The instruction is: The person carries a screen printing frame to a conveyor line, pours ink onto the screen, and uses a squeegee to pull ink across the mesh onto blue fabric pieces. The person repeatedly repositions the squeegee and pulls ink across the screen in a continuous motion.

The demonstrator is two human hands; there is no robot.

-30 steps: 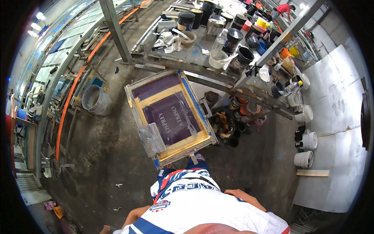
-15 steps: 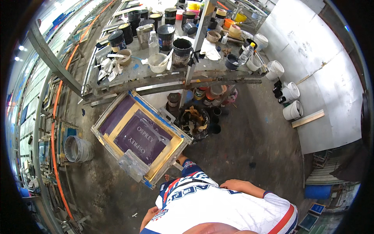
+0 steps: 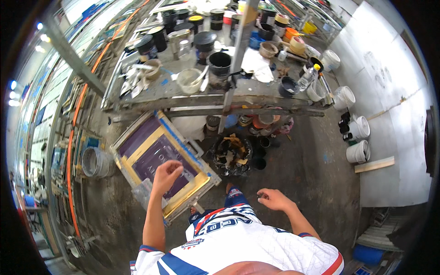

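Note:
My left hand [image 3: 167, 175] hovers over a screen-printing frame [image 3: 210, 182], its fingers loosely bent, with nothing visible in them. The frame leans at a slant to my left. It has purple mesh [image 3: 136, 139] with pale lettering, tan tape borders and blue tape along one edge. Partly behind my left forearm, a crumpled clear plastic piece [image 3: 143, 193] lies on the frame's near left corner. In front of my body, over the floor, is my right hand [image 3: 272, 200]. Its fingers are slightly curled and apart, with nothing visible between them.
Ahead stands a worktable [image 3: 183, 101] crowded with ink tubs, bottles and rags, with a metal post [image 3: 238, 50] at its front. Below is a bin lined with black plastic [image 3: 220, 158]. A grey bucket [image 3: 97, 162] stands left; white buckets [image 3: 357, 151] line the right wall.
Both my hands have come up from beside my body, the left over the frame and the right out in front. The view has shifted slightly; the frame stays leaning in place.

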